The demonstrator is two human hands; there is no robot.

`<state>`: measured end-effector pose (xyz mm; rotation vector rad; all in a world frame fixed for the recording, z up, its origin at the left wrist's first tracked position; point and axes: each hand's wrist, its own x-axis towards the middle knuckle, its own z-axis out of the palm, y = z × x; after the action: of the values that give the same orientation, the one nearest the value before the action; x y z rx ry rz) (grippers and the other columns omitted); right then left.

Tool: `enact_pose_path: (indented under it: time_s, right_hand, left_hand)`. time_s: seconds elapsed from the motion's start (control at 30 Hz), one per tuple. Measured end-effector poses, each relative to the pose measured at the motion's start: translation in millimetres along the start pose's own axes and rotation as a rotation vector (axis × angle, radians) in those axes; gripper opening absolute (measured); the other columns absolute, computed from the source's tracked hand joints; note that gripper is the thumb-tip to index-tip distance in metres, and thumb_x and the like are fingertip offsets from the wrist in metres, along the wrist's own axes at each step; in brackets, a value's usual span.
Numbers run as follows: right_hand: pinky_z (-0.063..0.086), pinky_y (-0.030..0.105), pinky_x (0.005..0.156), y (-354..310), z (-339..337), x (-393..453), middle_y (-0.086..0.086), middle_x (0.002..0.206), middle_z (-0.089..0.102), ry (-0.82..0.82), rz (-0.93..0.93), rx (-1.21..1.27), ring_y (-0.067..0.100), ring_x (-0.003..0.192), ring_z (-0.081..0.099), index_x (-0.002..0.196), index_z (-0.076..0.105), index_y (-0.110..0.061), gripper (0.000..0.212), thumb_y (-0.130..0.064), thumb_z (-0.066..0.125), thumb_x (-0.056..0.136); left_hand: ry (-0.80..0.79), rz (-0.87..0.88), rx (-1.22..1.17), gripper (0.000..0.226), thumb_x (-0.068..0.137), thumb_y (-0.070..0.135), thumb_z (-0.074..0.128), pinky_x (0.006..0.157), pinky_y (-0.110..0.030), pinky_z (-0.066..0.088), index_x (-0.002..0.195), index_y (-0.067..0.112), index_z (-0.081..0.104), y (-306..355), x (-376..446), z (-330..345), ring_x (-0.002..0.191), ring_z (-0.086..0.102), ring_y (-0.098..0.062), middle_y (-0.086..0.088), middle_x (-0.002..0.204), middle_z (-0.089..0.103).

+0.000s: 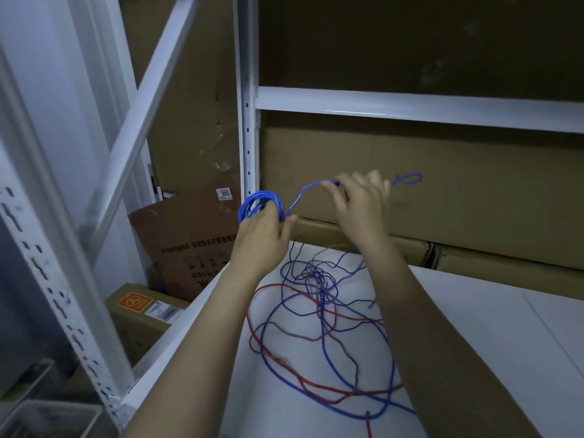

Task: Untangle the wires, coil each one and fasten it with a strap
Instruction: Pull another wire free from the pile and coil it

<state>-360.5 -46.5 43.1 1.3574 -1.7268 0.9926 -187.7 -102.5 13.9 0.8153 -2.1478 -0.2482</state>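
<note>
The left hand (264,229) curls its fingers round a blue coil (259,203), held up above the left edge of the white shelf (493,327). From the coil the blue wire (303,192) runs up to the right hand (360,200), which pinches it between thumb and fingertips, the free end (407,179) sticking out past the fingers in a small loop. Below the forearms a tangle (319,311) of blue, red and dark wires lies loose on the shelf, in front of cardboard boxes (458,191).

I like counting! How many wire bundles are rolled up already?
1. The blue coil is held up in the left hand; the right hand pinches its loose end. Other wires lie tangled on the shelf.
</note>
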Motion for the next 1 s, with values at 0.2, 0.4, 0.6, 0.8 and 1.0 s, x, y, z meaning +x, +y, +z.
enact_pose_path:
  time_s: [0.2,0.4,0.6,0.8,1.0]
  right_hand:
    - [0.025,0.037,0.070,7.0,18.1,-38.4,0.005,0.069,0.061,-0.164,0.077,0.020,0.031,0.076,0.051,0.071,0.056,-0.015,0.040,-0.047,0.050,0.094]
    - [0.032,0.036,0.072,0.7,26.8,-58.2,0.004,0.083,0.068,-0.475,-0.032,0.077,0.031,0.085,0.058,0.097,0.070,-0.024,0.036,-0.043,0.039,0.100]
    - [0.031,0.034,0.065,-9.3,28.9,-106.8,0.011,0.087,0.065,-0.771,-0.020,0.236,0.033,0.084,0.058,0.093,0.051,-0.020,0.026,-0.032,0.031,0.103]
    - [0.038,0.031,0.063,-8.2,21.4,-123.9,-0.001,0.080,0.062,-0.686,0.081,0.287,0.020,0.077,0.058,0.095,0.057,-0.017,0.030,-0.039,0.038,0.101]
    - [0.040,0.028,0.060,-15.4,15.6,-127.2,-0.010,0.078,0.057,-0.578,0.126,0.357,0.010,0.069,0.053,0.103,0.054,-0.024,0.008,-0.027,0.050,0.097]
  left_hand:
    - [-0.418,-0.158,-0.131,0.047,0.100,0.045,0.039,0.062,-0.036,0.040,0.080,0.005,0.053,0.1,-21.6,2.9,0.066,0.052,-0.025,-0.009,0.070,0.054]
    - [-0.441,-0.278,-0.740,0.051,0.102,0.035,0.039,0.048,-0.022,0.024,0.054,0.022,0.044,4.5,-39.5,-3.0,0.045,0.026,-0.010,0.006,0.048,0.033]
    - [-0.298,-0.514,-1.192,0.047,0.103,0.032,0.036,0.048,-0.024,0.016,0.061,0.014,0.047,-4.7,-49.1,-0.6,0.045,0.016,-0.010,0.005,0.048,0.021]
    - [-0.201,-0.719,-1.510,0.044,0.102,0.033,0.036,0.038,-0.018,0.022,0.064,0.014,0.047,-25.0,-61.3,7.8,0.036,0.017,-0.006,0.007,0.043,0.022]
    - [-0.113,-0.731,-1.789,0.043,0.102,0.034,0.034,0.040,-0.017,0.022,0.068,0.013,0.051,-25.0,-59.1,4.6,0.042,0.010,-0.007,0.009,0.043,0.023]
